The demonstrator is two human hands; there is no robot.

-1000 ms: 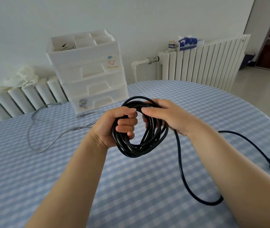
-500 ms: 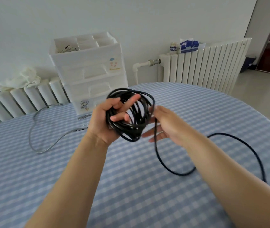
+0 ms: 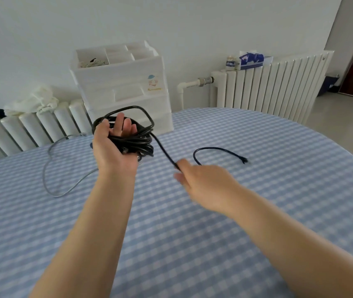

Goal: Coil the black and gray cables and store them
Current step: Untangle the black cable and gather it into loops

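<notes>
My left hand (image 3: 112, 147) holds a bundle of black cable (image 3: 138, 140) coiled in loops, raised above the table, with the fingers through the coil. A loose strand runs from the coil down to my right hand (image 3: 201, 181), which pinches it between thumb and fingers. The cable's free end with its plug (image 3: 245, 161) lies on the table to the right, curving back toward my right hand. A gray cable (image 3: 50, 168) lies uncoiled on the table at the left.
A white drawer unit (image 3: 126, 87) with open top compartments stands at the table's far edge. The table has a blue-checked cloth (image 3: 192, 244). Radiators (image 3: 268, 82) line the wall behind, one with a tissue box (image 3: 252, 60) on top.
My left hand lifted the coil and moved it away from me. My right hand slid down the loose strand to the right, and the free end was drawn in closer on the table.
</notes>
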